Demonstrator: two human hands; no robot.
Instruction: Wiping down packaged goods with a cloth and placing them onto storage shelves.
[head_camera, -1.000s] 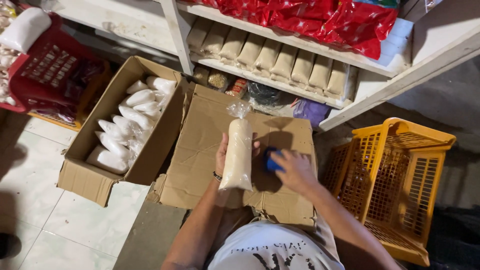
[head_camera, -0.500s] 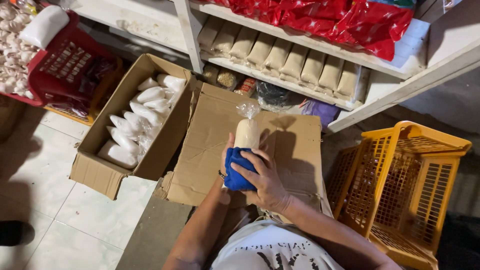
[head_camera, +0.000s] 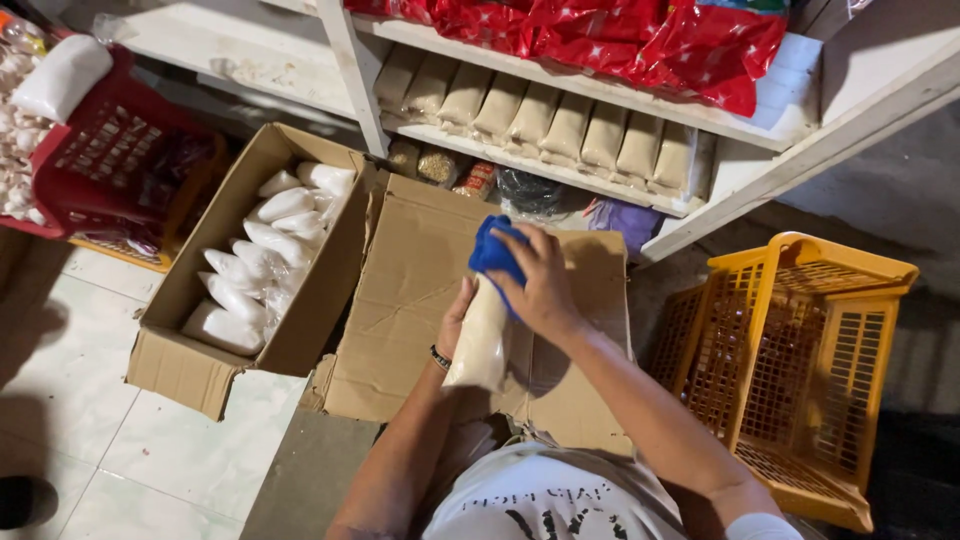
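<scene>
Head view showed the left hand (head_camera: 455, 325) gripping a white plastic bag (head_camera: 481, 340) upright over flattened cardboard (head_camera: 405, 300), while the right hand (head_camera: 540, 285) clutched a blue cloth (head_camera: 496, 252) against its top; it looked soft, slippery, best held mid-body

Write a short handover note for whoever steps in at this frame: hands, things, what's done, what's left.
Left hand: holds a white bag upright over the flattened cardboard.
Right hand: presses a blue cloth on the bag's top.
Open box of similar white bags stands to the left; yellow crate to the right.
Done: the cloth is at the bag's top.
Left: this bag is not yet put down; nothing shows how many bags in the box have been wiped.
</scene>
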